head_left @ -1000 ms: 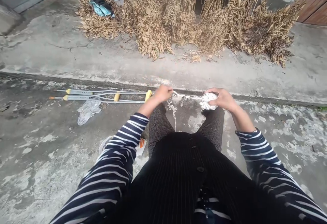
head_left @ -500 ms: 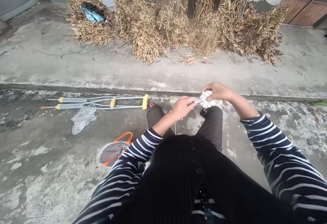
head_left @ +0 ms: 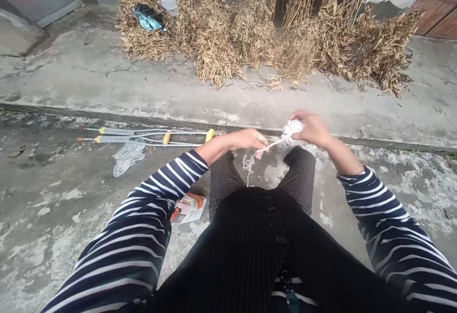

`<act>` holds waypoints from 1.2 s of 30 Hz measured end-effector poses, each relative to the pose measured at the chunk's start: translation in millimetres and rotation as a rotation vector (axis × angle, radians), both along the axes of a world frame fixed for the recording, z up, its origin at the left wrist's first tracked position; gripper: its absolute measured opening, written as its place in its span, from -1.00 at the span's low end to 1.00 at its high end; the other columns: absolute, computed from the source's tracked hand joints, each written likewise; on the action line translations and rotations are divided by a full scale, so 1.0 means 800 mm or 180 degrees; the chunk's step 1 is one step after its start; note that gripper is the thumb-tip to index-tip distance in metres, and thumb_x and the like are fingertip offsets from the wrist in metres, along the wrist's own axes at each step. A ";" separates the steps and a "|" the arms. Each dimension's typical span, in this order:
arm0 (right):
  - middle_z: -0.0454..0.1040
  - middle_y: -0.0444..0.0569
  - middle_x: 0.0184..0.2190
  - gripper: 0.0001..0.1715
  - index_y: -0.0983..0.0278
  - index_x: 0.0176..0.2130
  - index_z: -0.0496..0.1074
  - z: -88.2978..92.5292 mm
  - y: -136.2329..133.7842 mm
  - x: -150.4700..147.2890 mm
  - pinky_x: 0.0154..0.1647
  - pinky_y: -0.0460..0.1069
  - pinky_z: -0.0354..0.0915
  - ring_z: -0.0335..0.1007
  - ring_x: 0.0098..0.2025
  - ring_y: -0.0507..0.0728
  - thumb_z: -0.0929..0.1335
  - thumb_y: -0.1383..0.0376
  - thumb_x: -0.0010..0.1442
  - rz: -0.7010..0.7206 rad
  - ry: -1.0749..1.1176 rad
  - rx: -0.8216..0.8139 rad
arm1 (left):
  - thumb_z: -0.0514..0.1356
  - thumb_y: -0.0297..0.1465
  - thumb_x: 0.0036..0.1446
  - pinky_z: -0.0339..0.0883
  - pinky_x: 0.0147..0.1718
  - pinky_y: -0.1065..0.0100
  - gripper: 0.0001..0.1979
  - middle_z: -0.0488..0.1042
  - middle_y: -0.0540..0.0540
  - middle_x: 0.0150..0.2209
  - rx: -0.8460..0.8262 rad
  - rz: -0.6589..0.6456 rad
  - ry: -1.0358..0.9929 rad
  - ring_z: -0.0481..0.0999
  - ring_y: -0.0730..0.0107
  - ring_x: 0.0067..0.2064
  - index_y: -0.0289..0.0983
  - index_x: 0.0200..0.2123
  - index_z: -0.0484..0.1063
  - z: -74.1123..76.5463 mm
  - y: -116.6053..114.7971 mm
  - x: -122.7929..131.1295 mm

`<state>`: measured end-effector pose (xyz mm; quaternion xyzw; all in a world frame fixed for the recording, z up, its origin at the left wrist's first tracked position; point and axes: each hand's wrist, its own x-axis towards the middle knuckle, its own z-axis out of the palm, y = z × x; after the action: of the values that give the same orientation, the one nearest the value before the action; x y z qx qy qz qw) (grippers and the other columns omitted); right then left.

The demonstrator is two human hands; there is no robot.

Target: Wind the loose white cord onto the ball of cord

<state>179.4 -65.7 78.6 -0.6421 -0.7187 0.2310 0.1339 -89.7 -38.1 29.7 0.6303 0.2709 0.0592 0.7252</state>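
My right hand (head_left: 311, 128) is wrapped round a ball of white cord (head_left: 293, 128), thumb and fingers gripping its right side. From the ball a white strand (head_left: 274, 144) runs down and left to my left hand (head_left: 250, 141), whose fingers are pinched on it. Below the left hand a loose, crinkled tail of the cord (head_left: 248, 163) hangs between my knees. Both hands are held above my lower legs, in front of the low concrete step.
Aluminium crutches (head_left: 153, 138) with yellow pads lie on the ground at left, beside a clear plastic bag (head_left: 128, 157). An orange and white bag (head_left: 191, 207) sits by my left leg. Dried plant bundles (head_left: 217, 42) lean along the wall. A concrete ledge (head_left: 150, 89) crosses ahead.
My left hand has moved left and slightly down, away from the ball, and a longer strand now stretches between the hands. The right hand keeps its hold. The view has shifted left.
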 end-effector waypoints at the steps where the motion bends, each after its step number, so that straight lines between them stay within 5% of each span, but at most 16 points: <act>1: 0.57 -0.01 -0.11 -0.33 0.25 0.02 0.51 0.002 -0.002 0.000 -0.23 -0.01 0.22 0.45 -0.17 0.20 0.49 0.34 -0.15 -0.0084 -0.0052 0.0233 | 0.44 -0.27 0.07 0.40 -0.30 0.33 -0.77 0.59 -0.12 -0.50 -0.0197 0.0059 -0.0077 0.60 0.32 -0.42 -0.35 -0.32 0.63 -0.001 -0.007 -0.001; 5: 0.50 0.08 0.04 -0.29 0.22 0.12 0.48 0.003 -0.011 0.002 -0.17 0.06 0.27 0.44 -0.05 0.29 0.48 0.26 -0.07 -0.0217 0.0076 0.0961 | 0.46 -0.09 0.08 0.45 -0.32 0.31 -0.55 0.62 -0.13 -0.43 -0.0598 0.0564 -0.0394 0.61 0.35 -0.42 -0.35 -0.15 0.59 -0.009 -0.042 0.008; 8: 0.49 0.11 0.05 -0.31 0.23 0.12 0.48 -0.001 -0.013 0.004 -0.14 0.11 0.32 0.43 0.02 0.35 0.45 0.24 -0.04 -0.0111 0.0134 0.1468 | 0.49 -0.11 0.01 0.43 -0.36 0.35 -0.54 0.61 -0.13 -0.43 -0.0489 0.1054 -0.0463 0.57 0.41 -0.46 -0.38 -0.24 0.58 -0.016 -0.058 0.020; 13: 0.54 0.11 0.02 -0.41 0.25 0.07 0.46 0.000 -0.013 0.003 -0.05 0.20 0.41 0.42 0.09 0.37 0.40 0.29 0.00 0.0112 0.0114 0.2323 | 0.48 -0.13 0.02 0.52 -0.16 0.28 -0.58 0.66 -0.23 -0.25 -0.0570 0.1765 -0.0878 0.65 0.33 -0.24 -0.41 -0.32 0.58 -0.019 -0.059 0.027; 19: 0.52 0.09 0.11 -0.50 0.21 0.12 0.39 0.006 -0.017 -0.003 0.21 0.31 0.36 0.37 0.20 0.36 0.38 0.27 0.18 0.0721 -0.0040 0.2827 | 0.43 -0.12 0.06 0.43 -0.44 0.36 -0.57 0.59 -0.26 -0.42 -0.1254 0.0480 -0.0869 0.62 0.27 -0.35 -0.39 -0.47 0.47 -0.001 -0.072 0.032; 22: 0.50 0.09 0.15 -0.56 0.19 0.12 0.39 0.008 -0.019 -0.004 0.22 0.30 0.37 0.34 0.24 0.35 0.37 0.25 0.25 0.0610 -0.0181 0.2781 | 0.42 -0.14 0.08 0.33 -0.52 0.44 -0.60 0.58 -0.19 -0.42 -0.1149 0.0773 -0.0781 0.60 0.33 -0.38 -0.39 -0.28 0.53 0.003 -0.076 0.036; 26: 0.48 0.08 0.19 -0.54 0.18 0.15 0.38 0.009 -0.021 -0.003 0.24 0.31 0.36 0.33 0.25 0.36 0.36 0.25 0.26 0.0536 -0.0251 0.2698 | 0.49 -0.20 0.00 0.23 -0.58 0.50 -0.34 0.57 -0.04 -0.45 -0.0804 0.1662 -0.0748 0.54 0.43 -0.49 -0.31 0.12 0.41 -0.004 -0.070 0.032; 32: 0.47 0.09 0.22 -0.56 0.20 0.18 0.39 0.002 -0.020 0.001 0.14 0.26 0.41 0.32 0.27 0.36 0.33 0.21 0.34 0.0805 -0.0501 0.2700 | 0.39 -0.16 0.11 0.35 -0.48 0.39 -0.64 0.56 -0.08 -0.48 -0.0228 0.1622 -0.0462 0.50 0.41 -0.52 -0.35 -0.22 0.55 -0.007 -0.082 0.024; 36: 0.49 0.07 0.20 -0.59 0.19 0.17 0.42 0.000 -0.016 -0.002 0.08 0.23 0.44 0.32 0.27 0.34 0.31 0.25 0.36 0.0829 -0.0651 0.2760 | 0.31 -0.29 0.18 0.43 -0.09 0.31 -0.82 0.68 -0.13 -0.25 0.0773 0.1406 -0.0115 0.62 0.29 -0.18 -0.29 -0.34 0.63 0.010 -0.086 0.028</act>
<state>177.5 -78.5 78.5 -0.4507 -0.8331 -0.1405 0.2883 -67.2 -107.2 37.7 0.6371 0.3800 0.2595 0.6184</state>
